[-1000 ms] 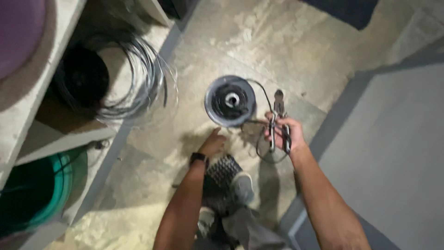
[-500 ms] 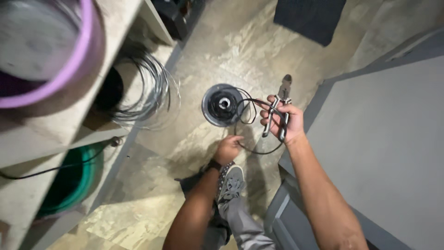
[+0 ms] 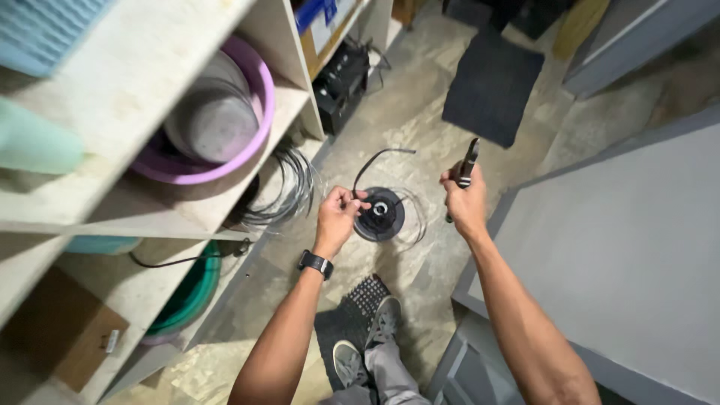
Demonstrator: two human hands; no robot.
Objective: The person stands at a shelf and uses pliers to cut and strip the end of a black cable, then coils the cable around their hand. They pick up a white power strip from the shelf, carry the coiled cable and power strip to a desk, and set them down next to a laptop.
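Above floor (image 3: 420, 112), pliers (image 3: 466, 169) upright

mottled stone floor (image 3: 420, 112), pale shelving (image 3: 135, 97) at left (cluttered), grey cabinet (image 3: 630, 247) at right

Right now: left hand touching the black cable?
Touching. In the head view the left hand pinches the black cable between its fingertips; the cable's free end arcs up from that grip, above the spool on the floor.
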